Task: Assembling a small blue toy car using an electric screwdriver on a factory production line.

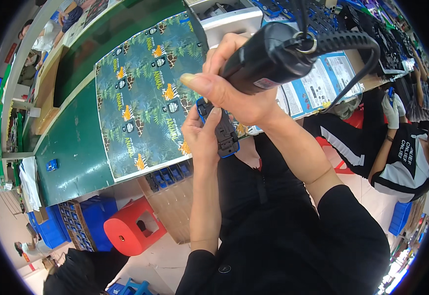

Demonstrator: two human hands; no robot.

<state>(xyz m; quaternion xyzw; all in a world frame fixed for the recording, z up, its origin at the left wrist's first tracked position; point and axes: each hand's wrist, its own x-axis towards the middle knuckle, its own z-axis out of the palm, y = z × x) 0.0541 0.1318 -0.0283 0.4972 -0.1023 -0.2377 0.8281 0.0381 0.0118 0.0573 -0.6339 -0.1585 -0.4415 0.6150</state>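
Observation:
My left hand [203,136] is closed around a black plastic toy chassis with blue edges [227,136], its thumb pressing on the upper end. The chassis is tilted over the near edge of the bench, its moulded side up. My right hand [254,105] grips a black electric screwdriver [268,61], fingers wrapped round the barrel and thumb stretched out along it. A coiled black cable [357,42] leaves the screwdriver's back end by a metal ring. The tool's tip is hidden behind my right hand, so I cannot tell whether it touches the chassis.
A patterned animal-print sheet [145,98] covers part of the green bench [76,142]; a small blue piece [52,164] lies at left. Black and blue parts [303,19] fill the far right. Below are a red stool [135,227] and a parts tray [168,204]. A gloved co-worker [396,142] sits at right.

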